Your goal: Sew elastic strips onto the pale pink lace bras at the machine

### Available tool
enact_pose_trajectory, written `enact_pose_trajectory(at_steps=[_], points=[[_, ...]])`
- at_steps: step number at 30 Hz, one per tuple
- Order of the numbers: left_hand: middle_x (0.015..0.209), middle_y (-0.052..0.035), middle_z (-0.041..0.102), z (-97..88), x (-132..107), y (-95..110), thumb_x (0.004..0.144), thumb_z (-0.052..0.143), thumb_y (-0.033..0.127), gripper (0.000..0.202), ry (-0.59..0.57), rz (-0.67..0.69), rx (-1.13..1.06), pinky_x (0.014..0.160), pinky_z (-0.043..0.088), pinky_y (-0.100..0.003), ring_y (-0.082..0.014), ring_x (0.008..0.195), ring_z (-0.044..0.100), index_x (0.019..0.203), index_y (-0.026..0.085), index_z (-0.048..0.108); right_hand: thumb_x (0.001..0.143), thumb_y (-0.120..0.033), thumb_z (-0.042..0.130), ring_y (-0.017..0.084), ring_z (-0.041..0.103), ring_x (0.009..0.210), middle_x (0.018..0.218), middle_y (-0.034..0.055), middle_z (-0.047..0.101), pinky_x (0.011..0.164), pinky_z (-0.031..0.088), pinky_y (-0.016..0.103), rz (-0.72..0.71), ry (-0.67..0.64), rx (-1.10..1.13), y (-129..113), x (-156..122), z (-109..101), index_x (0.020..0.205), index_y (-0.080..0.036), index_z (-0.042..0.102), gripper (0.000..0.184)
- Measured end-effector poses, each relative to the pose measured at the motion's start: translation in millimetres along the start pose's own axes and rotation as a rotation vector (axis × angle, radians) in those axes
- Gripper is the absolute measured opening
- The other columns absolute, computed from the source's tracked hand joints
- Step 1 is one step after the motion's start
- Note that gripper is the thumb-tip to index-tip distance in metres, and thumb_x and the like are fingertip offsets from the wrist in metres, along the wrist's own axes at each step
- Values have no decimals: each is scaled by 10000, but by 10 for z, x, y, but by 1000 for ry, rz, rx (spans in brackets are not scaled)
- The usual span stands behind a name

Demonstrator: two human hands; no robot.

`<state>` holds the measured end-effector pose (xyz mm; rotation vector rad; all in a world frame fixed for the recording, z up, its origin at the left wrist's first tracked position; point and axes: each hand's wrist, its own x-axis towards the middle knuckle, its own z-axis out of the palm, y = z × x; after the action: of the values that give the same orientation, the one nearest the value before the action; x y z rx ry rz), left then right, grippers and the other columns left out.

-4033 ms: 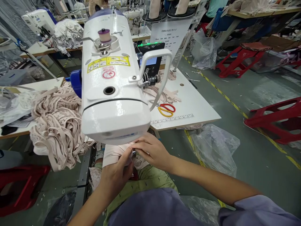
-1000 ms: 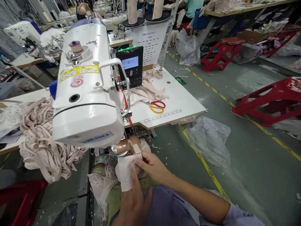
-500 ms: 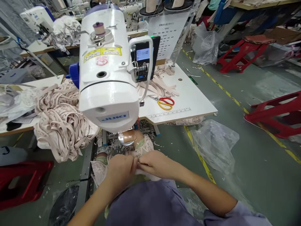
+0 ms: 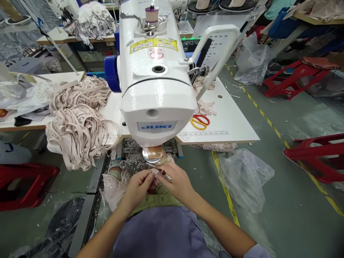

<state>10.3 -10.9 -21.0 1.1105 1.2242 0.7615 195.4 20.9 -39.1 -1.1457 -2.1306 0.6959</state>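
My left hand [image 4: 139, 187] pinches a small pale fabric strip [image 4: 155, 171] between thumb and fingertips, just below the needle end of the white sewing machine [image 4: 158, 107]. From the other side, my right hand [image 4: 177, 181] has its fingers closed on the same strip. Part of the strip is hidden by my fingers. A pale pink lace garment piece [image 4: 114, 188] hangs over my lap to the left of my hands. Close above my fingertips sits the machine's shiny metal and copper-coloured lower part [image 4: 154, 154].
A heap of beige lace straps and pieces [image 4: 77, 132] overhangs the left table edge. Scissors with red and yellow handles [image 4: 200, 122] lie on the white worktop [image 4: 228, 125]. Red stools [image 4: 317, 154] and a clear plastic bag [image 4: 245, 175] are on the floor at right.
My view has shifted, so the machine appears further right and larger. My hands have parted slightly, and the pale strip now shows between my fingertips. The lace near my right hand is now mostly hidden.
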Motion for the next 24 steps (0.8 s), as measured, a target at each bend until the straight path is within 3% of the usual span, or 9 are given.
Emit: enact_pose_trajectory(at_steps=[5, 9, 14, 19, 21, 24], points=[[707, -16, 572, -2, -17, 1, 975, 421, 415, 355, 71, 86, 273, 601, 421, -259, -158, 650, 532, 754, 186, 577, 960, -270, 560, 231, 634, 984, 1095, 95, 674, 768, 519, 332, -55, -26, -62, 6, 20, 50, 1242, -205, 621, 296], [664, -12, 589, 5, 3, -28, 979, 405, 391, 360, 74, 108, 388, 600, 384, -271, -157, 614, 540, 722, 190, 558, 939, -235, 581, 246, 600, 1035, 1118, 109, 634, 849, 517, 369, -155, -78, -100, 32, 56, -19, 1106, -201, 663, 188], [631, -2, 582, 26, 13, -71, 958, 440, 410, 353, 82, 87, 308, 586, 380, -266, -153, 593, 536, 706, 192, 558, 930, -252, 613, 230, 595, 999, 1037, 101, 632, 851, 512, 363, -182, -56, -73, 103, 76, -49, 924, -180, 634, 75], [668, -1, 584, 85, 70, -116, 953, 426, 479, 388, 114, 29, 166, 584, 405, -256, -153, 616, 544, 717, 195, 546, 938, -277, 600, 196, 626, 903, 945, 64, 664, 760, 517, 318, -57, 88, 55, 86, -39, 165, 888, -205, 660, 106], [639, 12, 558, 85, 114, -139, 930, 470, 513, 397, 155, 2, 170, 576, 388, -248, -145, 601, 522, 698, 196, 526, 948, -248, 565, 187, 636, 868, 910, 60, 685, 758, 516, 317, -80, 163, 47, 78, -111, 271, 871, -208, 683, 146], [544, 44, 477, 8, 185, -177, 872, 556, 557, 433, 167, -46, 174, 528, 325, -239, -120, 524, 439, 645, 196, 489, 948, -252, 546, 177, 655, 882, 931, 62, 712, 791, 530, 310, -129, 133, 11, 250, -70, 246, 873, -216, 714, 187]])
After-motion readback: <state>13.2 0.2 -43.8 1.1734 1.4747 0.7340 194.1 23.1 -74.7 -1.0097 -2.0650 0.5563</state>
